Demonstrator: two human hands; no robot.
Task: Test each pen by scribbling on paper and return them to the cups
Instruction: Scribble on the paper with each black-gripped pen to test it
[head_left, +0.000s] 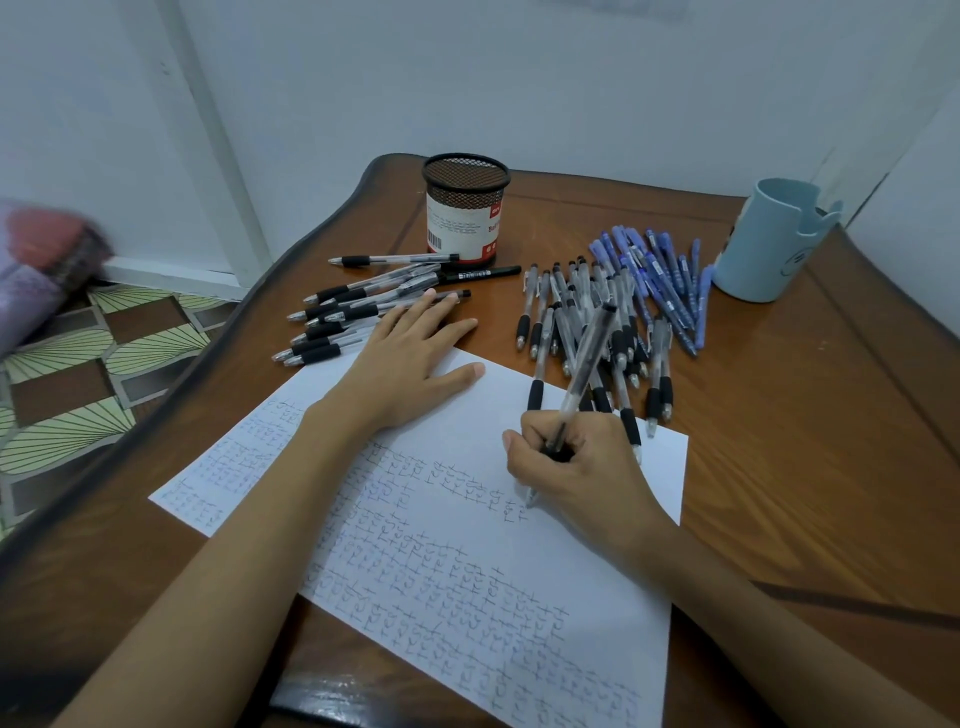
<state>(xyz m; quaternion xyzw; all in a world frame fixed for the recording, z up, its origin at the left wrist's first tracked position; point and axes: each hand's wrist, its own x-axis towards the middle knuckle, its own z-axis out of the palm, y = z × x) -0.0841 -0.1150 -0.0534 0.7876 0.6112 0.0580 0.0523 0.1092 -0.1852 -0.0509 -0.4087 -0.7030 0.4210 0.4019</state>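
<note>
- White paper (483, 410) lay on the wooden table (805, 441) under both hands, full of small scribbles.
- The right hand (576, 467) gripped a clear pen (588, 353) with curled fingers, its tip touching the paper.
- The left hand (405, 364) lay flat and open, fingers straight, on the paper's far edge.
- Black-grip pens (353, 306) lay just past the left hand.
- A pile of pens (566, 291) lay just past the right hand, with blue pens (660, 275) beyond it.
- A black mesh cup (465, 208) stood past the left hand, and a light blue cup (769, 244) far past the right.
</note>
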